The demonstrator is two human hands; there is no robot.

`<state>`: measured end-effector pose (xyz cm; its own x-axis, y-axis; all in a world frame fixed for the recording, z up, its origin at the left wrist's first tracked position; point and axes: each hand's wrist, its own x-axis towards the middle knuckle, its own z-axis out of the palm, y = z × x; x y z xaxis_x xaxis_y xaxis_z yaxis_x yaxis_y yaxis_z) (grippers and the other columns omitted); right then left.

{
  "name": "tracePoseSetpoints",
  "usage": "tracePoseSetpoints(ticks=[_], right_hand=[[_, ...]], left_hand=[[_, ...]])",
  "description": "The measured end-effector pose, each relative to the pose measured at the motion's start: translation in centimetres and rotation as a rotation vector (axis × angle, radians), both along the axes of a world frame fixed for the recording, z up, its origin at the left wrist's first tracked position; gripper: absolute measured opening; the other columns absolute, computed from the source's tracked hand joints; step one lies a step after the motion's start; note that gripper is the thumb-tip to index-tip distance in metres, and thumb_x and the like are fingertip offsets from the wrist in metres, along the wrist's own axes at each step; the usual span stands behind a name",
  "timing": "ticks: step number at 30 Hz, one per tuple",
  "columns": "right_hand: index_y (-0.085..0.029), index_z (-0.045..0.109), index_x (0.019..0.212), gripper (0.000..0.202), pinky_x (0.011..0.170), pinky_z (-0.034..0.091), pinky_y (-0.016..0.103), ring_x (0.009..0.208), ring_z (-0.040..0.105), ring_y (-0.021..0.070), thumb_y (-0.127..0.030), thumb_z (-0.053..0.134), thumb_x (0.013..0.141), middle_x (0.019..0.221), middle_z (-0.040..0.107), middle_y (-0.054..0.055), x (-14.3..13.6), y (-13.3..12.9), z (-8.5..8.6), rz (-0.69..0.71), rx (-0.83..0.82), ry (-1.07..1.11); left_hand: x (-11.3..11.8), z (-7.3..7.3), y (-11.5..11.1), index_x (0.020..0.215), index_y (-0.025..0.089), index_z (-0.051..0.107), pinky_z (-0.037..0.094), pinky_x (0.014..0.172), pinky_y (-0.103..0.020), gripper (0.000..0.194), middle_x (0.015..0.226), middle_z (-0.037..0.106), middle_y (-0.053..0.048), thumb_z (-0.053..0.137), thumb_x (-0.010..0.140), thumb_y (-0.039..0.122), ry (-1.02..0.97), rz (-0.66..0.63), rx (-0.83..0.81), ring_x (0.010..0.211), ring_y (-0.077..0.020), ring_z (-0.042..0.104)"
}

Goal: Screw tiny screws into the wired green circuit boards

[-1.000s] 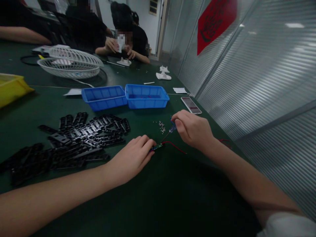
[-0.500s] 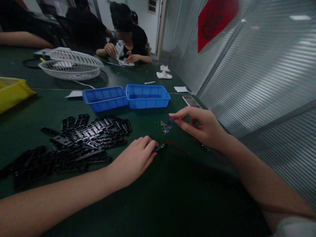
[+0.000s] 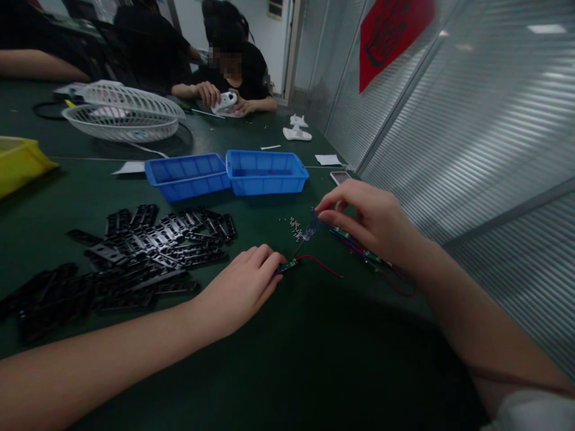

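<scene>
My left hand (image 3: 254, 281) is closed on a small green circuit board (image 3: 288, 264), pinning it low against the table, and a red wire (image 3: 321, 261) trails from it to the right. Between thumb and fingers, my right hand (image 3: 366, 218) grips the clear purplish handle of a screwdriver (image 3: 311, 228). Its thin shaft slants down to the board, the tip at or very near the surface. Just behind the screwdriver lies a scatter of tiny screws (image 3: 295, 227). More circuit boards with wires (image 3: 371, 257) rest beneath and beside my right hand, partly covered by it.
Black plastic strips (image 3: 157, 251) are heaped on the left. Two blue bins (image 3: 267, 186) (image 3: 191, 190) stand behind, with a yellow bin (image 3: 24, 164) at far left. A phone (image 3: 340, 178) lies near the glass partition. Across the table, a person handles a white part (image 3: 224, 103) beside white fan grilles (image 3: 126, 123).
My right hand has shifted slightly up and right, and the screwdriver leans over more. Boards under that hand show more. The person opposite has turned the white part.
</scene>
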<state>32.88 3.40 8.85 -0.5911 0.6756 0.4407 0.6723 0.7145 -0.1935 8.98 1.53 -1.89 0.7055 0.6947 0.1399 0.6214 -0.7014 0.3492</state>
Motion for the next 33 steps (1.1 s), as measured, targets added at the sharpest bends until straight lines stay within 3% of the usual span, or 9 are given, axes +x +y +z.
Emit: tracePoseSetpoints(ticks=[7, 10, 14, 17, 21, 25, 29, 33], right_hand=[[-0.019, 0.048, 0.067, 0.038, 0.052, 0.023, 0.026, 0.053, 0.038, 0.0089, -0.039, 0.036, 0.097, 0.059, 0.045, -0.003, -0.6, -0.1, -2.1, -0.15, 0.08, -0.128], [-0.018, 0.052, 0.071, 0.039, 0.052, 0.022, 0.028, 0.056, 0.042, 0.0107, -0.041, 0.033, 0.097, 0.062, 0.049, -0.001, -0.8, -0.4, -2.2, -0.213, 0.074, -0.206], [-0.016, 0.058, 0.091, 0.036, 0.067, 0.037, 0.028, 0.076, 0.051, 0.0139, -0.028, 0.024, 0.098, 0.085, 0.054, 0.004, -1.1, -0.5, -2.0, -0.034, -0.062, -0.085], [-0.016, 0.056, 0.101, 0.027, 0.073, 0.04, 0.029, 0.079, 0.051, 0.0138, -0.021, 0.03, 0.096, 0.092, 0.052, 0.005, -1.2, -0.5, -2.1, 0.052, -0.102, 0.014], [-0.017, 0.047, 0.11, 0.017, 0.067, 0.043, 0.026, 0.074, 0.051, 0.0118, -0.02, 0.04, 0.094, 0.09, 0.052, 0.003, -1.3, -0.4, -2.7, 0.071, -0.104, 0.165], [-0.018, 0.053, 0.104, 0.014, 0.064, 0.044, 0.023, 0.073, 0.054, 0.0103, -0.026, 0.049, 0.093, 0.091, 0.057, 0.002, -1.0, -0.1, -2.8, 0.081, -0.087, 0.215], [-0.018, 0.058, 0.111, 0.02, 0.066, 0.046, 0.023, 0.079, 0.06, 0.0113, -0.024, 0.049, 0.094, 0.096, 0.064, 0.003, -0.7, -0.2, -2.0, 0.097, -0.113, 0.189], [-0.018, 0.062, 0.107, 0.019, 0.061, 0.043, 0.022, 0.07, 0.059, 0.0091, -0.025, 0.054, 0.092, 0.091, 0.067, 0.001, -0.5, -0.4, -1.1, 0.069, -0.059, 0.134]], left_hand=[[0.0, -0.1, 0.0, 0.114, 0.02, 0.05, 0.046, 0.086, -0.041, 0.024, 0.108, 0.053, -0.008, 0.037, 0.097, 0.029, -0.019, -0.002, 0.026, 0.096, -0.0223, 0.052], [0.0, 0.1, -0.1, 0.114, 0.02, 0.049, 0.046, 0.086, -0.041, 0.023, 0.107, 0.052, -0.008, 0.037, 0.097, 0.029, -0.005, -0.002, 0.017, 0.095, -0.0224, 0.051], [0.0, 0.2, -0.1, 0.113, 0.019, 0.05, 0.045, 0.085, -0.041, 0.023, 0.105, 0.052, -0.008, 0.037, 0.097, 0.029, 0.004, -0.002, 0.012, 0.095, -0.0222, 0.051], [0.0, 0.1, -0.1, 0.112, 0.019, 0.051, 0.046, 0.085, -0.04, 0.023, 0.104, 0.053, -0.008, 0.037, 0.097, 0.03, -0.01, 0.001, 0.018, 0.094, -0.022, 0.052], [0.0, 0.1, -0.1, 0.112, 0.019, 0.051, 0.046, 0.085, -0.04, 0.023, 0.105, 0.053, -0.008, 0.037, 0.097, 0.031, -0.02, 0.004, 0.012, 0.095, -0.0221, 0.052], [0.0, 0.1, -0.1, 0.111, 0.019, 0.05, 0.046, 0.085, -0.04, 0.022, 0.105, 0.052, -0.008, 0.038, 0.097, 0.03, -0.008, 0.008, 0.003, 0.094, -0.0219, 0.051], [0.0, 0.0, -0.1, 0.112, 0.02, 0.05, 0.045, 0.086, -0.04, 0.021, 0.106, 0.052, -0.007, 0.039, 0.097, 0.029, -0.002, 0.011, 0.004, 0.095, -0.0221, 0.051], [-0.1, 0.0, -0.1, 0.112, 0.02, 0.05, 0.046, 0.086, -0.04, 0.02, 0.106, 0.051, -0.007, 0.04, 0.096, 0.028, -0.004, 0.011, 0.009, 0.095, -0.022, 0.051]])
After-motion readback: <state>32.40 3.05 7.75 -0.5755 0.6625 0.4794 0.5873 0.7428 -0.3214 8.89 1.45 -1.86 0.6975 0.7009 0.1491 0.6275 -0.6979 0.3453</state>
